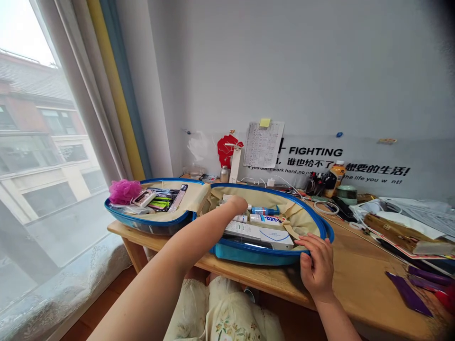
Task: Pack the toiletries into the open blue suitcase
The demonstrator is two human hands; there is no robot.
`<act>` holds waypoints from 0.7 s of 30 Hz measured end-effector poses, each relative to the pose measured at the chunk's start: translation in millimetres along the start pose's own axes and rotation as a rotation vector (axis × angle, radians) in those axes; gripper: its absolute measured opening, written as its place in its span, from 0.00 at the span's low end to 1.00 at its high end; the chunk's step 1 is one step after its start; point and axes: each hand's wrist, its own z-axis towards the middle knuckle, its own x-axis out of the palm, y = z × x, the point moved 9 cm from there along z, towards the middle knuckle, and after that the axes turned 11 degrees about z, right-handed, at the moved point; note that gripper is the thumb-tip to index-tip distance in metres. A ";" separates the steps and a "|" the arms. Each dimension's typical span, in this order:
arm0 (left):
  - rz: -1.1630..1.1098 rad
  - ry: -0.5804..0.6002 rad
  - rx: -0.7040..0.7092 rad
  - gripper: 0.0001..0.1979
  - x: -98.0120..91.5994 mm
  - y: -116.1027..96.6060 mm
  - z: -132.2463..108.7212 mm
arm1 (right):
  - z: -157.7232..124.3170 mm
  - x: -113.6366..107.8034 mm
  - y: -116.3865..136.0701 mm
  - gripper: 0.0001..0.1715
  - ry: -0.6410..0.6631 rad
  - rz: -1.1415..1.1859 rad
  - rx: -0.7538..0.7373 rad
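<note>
A small blue suitcase (322, 226) lies open on the wooden desk (359, 279), with a cream lining. My left hand (237, 204) reaches into its right half, fingers curled down and hidden among tubes (265, 211) and a white box (261, 233). My right hand (317, 266) rests on the near rim of that half, fingers bent over the edge. The left half (156, 222) holds a pink bath pouf (124, 190) and several small packets (160, 198).
A window and curtains (117, 90) stand at the left. Behind the case are an orange bottle (335, 177), cables, a small tin and a paper sheet (263, 143) on the wall. Papers, a wooden box (389, 227) and purple items (408, 294) crowd the desk's right side.
</note>
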 end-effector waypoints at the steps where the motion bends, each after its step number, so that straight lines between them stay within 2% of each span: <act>1: -0.002 0.005 -0.003 0.18 -1.3 -0.3 -1.4 | -0.2 0.2 -0.3 0.14 0.003 -0.002 0.002; 21: -0.157 -0.077 -0.102 0.19 -19.9 4.9 -23.0 | -0.5 -0.8 -0.7 0.14 -0.005 0.007 0.017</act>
